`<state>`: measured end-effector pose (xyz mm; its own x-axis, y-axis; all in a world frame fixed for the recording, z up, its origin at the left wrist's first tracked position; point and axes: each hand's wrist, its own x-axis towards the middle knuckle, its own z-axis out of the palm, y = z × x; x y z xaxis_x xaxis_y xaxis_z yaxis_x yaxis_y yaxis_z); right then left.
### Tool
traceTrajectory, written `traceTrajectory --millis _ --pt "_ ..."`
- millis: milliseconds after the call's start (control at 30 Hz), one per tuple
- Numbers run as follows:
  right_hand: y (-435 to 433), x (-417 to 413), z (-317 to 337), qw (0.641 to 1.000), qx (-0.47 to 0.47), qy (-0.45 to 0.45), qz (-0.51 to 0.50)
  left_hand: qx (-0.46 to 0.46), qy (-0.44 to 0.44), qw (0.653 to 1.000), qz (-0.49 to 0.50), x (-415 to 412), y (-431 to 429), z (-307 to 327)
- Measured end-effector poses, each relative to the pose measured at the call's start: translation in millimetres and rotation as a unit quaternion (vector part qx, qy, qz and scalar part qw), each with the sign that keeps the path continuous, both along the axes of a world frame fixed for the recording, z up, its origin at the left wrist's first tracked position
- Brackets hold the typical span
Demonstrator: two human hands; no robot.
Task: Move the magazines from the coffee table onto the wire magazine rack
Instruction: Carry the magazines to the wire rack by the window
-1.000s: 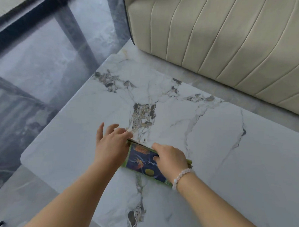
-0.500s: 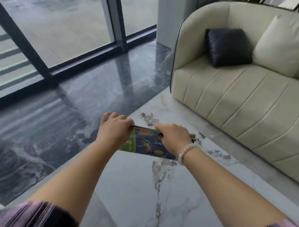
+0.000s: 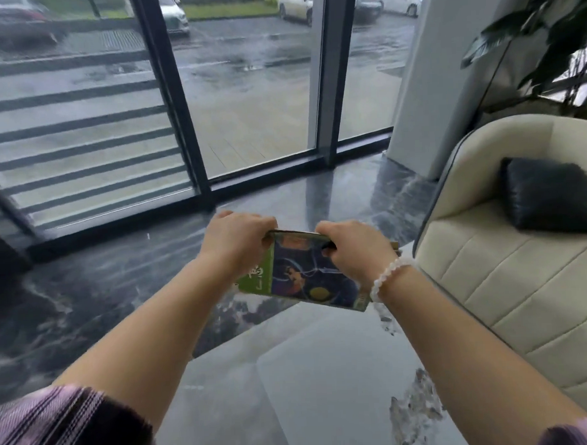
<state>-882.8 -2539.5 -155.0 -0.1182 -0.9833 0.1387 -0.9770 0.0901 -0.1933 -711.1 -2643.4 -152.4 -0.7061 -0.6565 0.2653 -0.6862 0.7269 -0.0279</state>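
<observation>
I hold a stack of magazines point(image 3: 303, 275) in both hands, lifted clear of the white marble coffee table point(image 3: 329, 382). The top cover is dark blue with a green strip on its left side. My left hand point(image 3: 236, 245) grips the stack's left end and my right hand point(image 3: 354, 250), with a white bead bracelet at the wrist, grips the right end. The stack tilts with its cover toward me, out beyond the table's far corner. No wire magazine rack shows in this view.
A cream sofa point(image 3: 510, 280) with a black cushion point(image 3: 550, 197) stands at the right. Dark glossy marble floor point(image 3: 103, 298) stretches to tall windows with black frames point(image 3: 172, 103). A white column point(image 3: 437, 74) and a leafy plant point(image 3: 546, 26) stand behind the sofa.
Both hands have lifted the magazines off the table and carried them up and forward. My head has tipped up, so the windows and sofa have come into view.
</observation>
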Motion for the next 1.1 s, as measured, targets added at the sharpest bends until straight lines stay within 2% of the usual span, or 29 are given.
traceTrajectory --millis 367,567,867,1100 --pt "-187 135 81 0.993 -0.043 -0.018 0.112 -0.069 0.054 0.994 0.064 136 -131 83" --pt "-292 181 86 0.982 -0.068 -0.030 0.175 -0.109 0.065 0.985 0.119 182 -211 91" --pt "-483 252 95 0.966 -0.064 -0.045 0.247 -0.101 0.031 0.972 0.211 251 -371 113" --pt "-602 342 106 0.938 -0.088 -0.054 0.331 -0.101 0.068 0.948 0.295 339 -472 114"
